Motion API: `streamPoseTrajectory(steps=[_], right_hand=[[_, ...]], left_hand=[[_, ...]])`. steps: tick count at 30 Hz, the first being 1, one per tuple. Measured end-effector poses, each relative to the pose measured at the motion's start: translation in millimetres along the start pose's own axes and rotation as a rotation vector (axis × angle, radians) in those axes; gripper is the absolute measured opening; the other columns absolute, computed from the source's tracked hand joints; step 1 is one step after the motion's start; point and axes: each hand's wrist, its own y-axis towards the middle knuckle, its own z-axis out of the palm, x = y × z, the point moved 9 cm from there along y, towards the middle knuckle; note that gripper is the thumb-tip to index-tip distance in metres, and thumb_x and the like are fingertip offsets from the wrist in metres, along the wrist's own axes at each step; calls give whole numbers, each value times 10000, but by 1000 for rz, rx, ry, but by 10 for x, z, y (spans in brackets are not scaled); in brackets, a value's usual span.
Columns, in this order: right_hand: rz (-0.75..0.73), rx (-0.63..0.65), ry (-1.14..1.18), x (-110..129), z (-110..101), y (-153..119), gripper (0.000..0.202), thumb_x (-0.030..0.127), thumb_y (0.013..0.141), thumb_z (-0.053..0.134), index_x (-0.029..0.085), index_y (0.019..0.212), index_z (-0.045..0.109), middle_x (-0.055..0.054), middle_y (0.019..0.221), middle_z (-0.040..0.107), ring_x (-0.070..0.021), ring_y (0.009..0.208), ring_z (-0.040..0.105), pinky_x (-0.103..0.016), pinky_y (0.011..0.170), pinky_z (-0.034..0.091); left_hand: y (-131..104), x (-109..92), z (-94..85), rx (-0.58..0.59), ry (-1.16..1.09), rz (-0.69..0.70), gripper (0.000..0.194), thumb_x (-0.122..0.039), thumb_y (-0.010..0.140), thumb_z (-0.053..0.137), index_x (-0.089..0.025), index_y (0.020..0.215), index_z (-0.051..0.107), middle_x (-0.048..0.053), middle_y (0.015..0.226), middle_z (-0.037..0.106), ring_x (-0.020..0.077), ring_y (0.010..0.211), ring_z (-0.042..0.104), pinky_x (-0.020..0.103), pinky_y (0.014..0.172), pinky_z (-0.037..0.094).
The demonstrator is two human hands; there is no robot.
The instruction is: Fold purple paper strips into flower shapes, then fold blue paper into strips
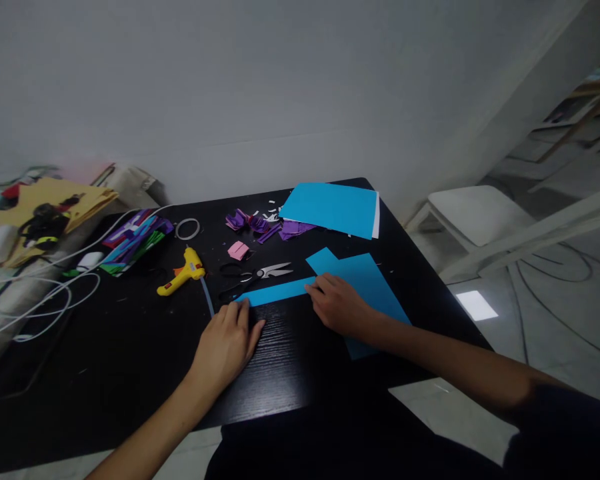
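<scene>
A narrow blue paper strip (280, 292) lies flat on the black table (145, 353). My left hand (229, 337) rests with its fingertips on the strip's left end, thumb spread apart from the fingers. At the strip's right end, my right hand (337, 303) has its fingers curled, with thumb and forefinger at the paper. Under and beside my right hand lie larger blue paper pieces (375, 287). Scissors (260, 273) with black handles lie open just beyond the strip. A yellow glue gun (183, 272) with a glue stick lies to their left.
Blue and white sheets (333, 207), purple scraps (295, 229), pink notes (239, 250) and a tape ring (187, 229) lie farther back. Coloured strips (137, 240) and white cables are at left. A white chair (480, 213) stands right of the table.
</scene>
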Motion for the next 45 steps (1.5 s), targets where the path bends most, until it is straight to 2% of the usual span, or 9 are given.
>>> streamPoseTrajectory(steps=[14, 17, 23, 27, 31, 36, 40, 42, 45], right_hand=[[33, -60, 73, -27, -88, 25, 157, 205, 980, 578, 107, 1044, 681, -164, 1081, 643, -289, 1002, 582, -403, 829, 497], [-11, -44, 92, -10, -57, 61, 141, 219, 997, 584, 110, 1048, 658, -155, 1107, 651, -282, 1036, 582, -403, 864, 494], [-135, 29, 50, 36, 39, 59, 243, 20, 988, 455, 100, 1138, 628, -138, 1035, 671, -250, 972, 587, -366, 811, 465], [-158, 44, 81, 45, 32, 62, 262, 4, 964, 457, 94, 1120, 646, -151, 1043, 683, -250, 968, 603, -369, 816, 469], [22, -41, 381, -104, -149, 111, 210, 98, 975, 502, 120, 1093, 675, -130, 1050, 715, -238, 969, 650, -361, 838, 495], [365, 0, 936, -324, -140, 104, 108, 183, 892, 624, 170, 910, 730, -49, 881, 747, -197, 816, 695, -316, 748, 519], [497, 113, 1293, -271, 32, 69, 113, 238, 856, 681, 165, 906, 752, -63, 914, 756, -208, 874, 704, -346, 813, 536], [530, 160, 1386, -229, 109, 56, 135, 262, 852, 699, 165, 925, 757, -62, 909, 750, -201, 851, 695, -355, 811, 536], [536, 234, 1440, -203, 165, 55, 188, 293, 834, 738, 167, 972, 756, -58, 910, 741, -192, 821, 678, -361, 793, 538]], left_hand=[[-106, 257, -32, -6, 73, -90, 460, -430, 1024, 458, -61, 1199, 667, 173, 1020, 669, 296, 900, 653, 405, 766, 549], [-107, 311, -32, -11, 0, -95, 446, -444, 1017, 469, -80, 1200, 651, 180, 1076, 671, 307, 944, 658, 418, 790, 554], [-68, 412, -82, -60, -213, -129, 367, -421, 993, 517, -142, 1213, 612, 148, 1103, 686, 312, 973, 665, 452, 854, 554], [-27, 423, -127, -87, -399, -104, 365, -435, 974, 565, -178, 1229, 610, 129, 1181, 678, 301, 1081, 655, 456, 951, 542], [87, 479, -117, -38, -657, -130, 430, -470, 925, 643, -228, 1277, 599, 94, 1278, 652, 287, 1209, 618, 464, 1052, 503], [291, 729, -11, -83, -1240, -416, 612, -457, 801, 777, -215, 1314, 544, 90, 1240, 674, 246, 1069, 689, 444, 983, 554], [502, 644, 128, -28, -1684, -554, 470, -394, 740, 840, -163, 1097, 640, 31, 913, 722, 185, 860, 710, 333, 838, 593], [598, 545, 194, 50, -1786, -606, 397, -375, 714, 862, -141, 979, 681, 39, 862, 735, 167, 766, 700, 295, 742, 594], [731, 479, 223, 64, -1836, -641, 314, -338, 683, 884, -118, 821, 707, 42, 792, 740, 143, 687, 678, 256, 685, 572]])
